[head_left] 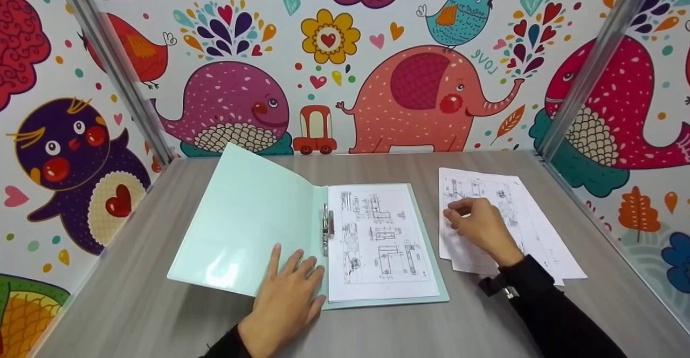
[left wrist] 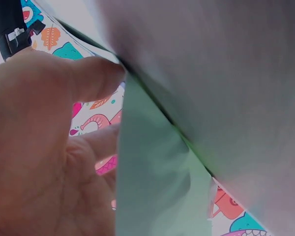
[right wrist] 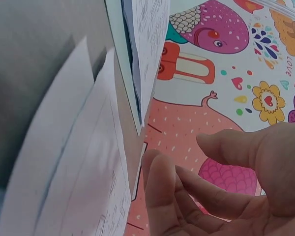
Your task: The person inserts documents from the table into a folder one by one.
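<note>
One grey wood-grain table (head_left: 135, 309) bears an open mint-green folder (head_left: 245, 218), technical drawings (head_left: 383, 234) inside it, loose drawing sheets (head_left: 539, 234) to its right. The left hand (head_left: 288, 293), fingers straight, rests against the folder's cover; the right hand (head_left: 485, 228), loosely curled and empty, hangs over the loose sheets, while a metal clip (head_left: 325, 228) sits beside the spine.

"LOVE" on wall (head_left: 345, 72), red and teal (print on sheets (head_left: 383, 239) illegible)

Left hand (head_left: 289, 293) on green folder (head_left: 253, 218)
</note>
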Demonstrator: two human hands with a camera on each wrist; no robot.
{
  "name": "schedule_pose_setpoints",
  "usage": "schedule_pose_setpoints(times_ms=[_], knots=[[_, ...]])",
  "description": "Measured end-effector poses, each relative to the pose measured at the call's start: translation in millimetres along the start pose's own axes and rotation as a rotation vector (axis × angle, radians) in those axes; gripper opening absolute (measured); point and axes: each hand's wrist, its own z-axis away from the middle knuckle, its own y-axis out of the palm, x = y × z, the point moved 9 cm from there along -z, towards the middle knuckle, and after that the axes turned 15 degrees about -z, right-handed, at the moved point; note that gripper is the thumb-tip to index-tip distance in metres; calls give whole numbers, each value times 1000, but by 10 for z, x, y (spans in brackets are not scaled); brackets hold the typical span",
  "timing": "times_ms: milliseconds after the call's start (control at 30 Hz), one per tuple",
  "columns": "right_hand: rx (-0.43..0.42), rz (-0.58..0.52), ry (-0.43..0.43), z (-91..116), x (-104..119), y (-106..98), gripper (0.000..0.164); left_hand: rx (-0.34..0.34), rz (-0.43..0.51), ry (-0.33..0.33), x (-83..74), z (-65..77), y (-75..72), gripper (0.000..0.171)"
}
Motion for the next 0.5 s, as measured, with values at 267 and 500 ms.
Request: schedule_pose_setpoints(times_ms=[267, 500], knots=[[-40, 96, 13, -63, -64, -206, 40, 19, 43, 3, 2, -13, 2, 51], [-71, 161, 42, -106, -184, -338, 46, -10, 22, 5, -2, 0, -10, 50]])
